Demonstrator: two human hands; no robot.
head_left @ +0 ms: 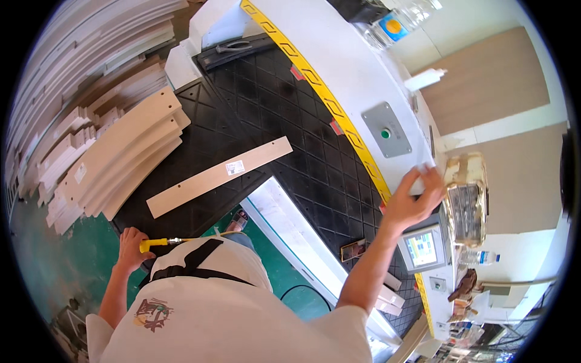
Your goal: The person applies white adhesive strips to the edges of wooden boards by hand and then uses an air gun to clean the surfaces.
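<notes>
Board (218, 177), tan with white label, lies on black mat (218, 133), ahead of your left hand (128, 249), well left of your right hand (417, 196). Left hand, near board's left end, curled round yellow air gun (156, 242). Right hand: fingers loosely bent, parted, nothing seen in grasp. Screen (422, 248) right of board. Clear bottle (396, 27) beyond board to right, second bottle (481, 258) far right of board; you can't tell contents.
</notes>
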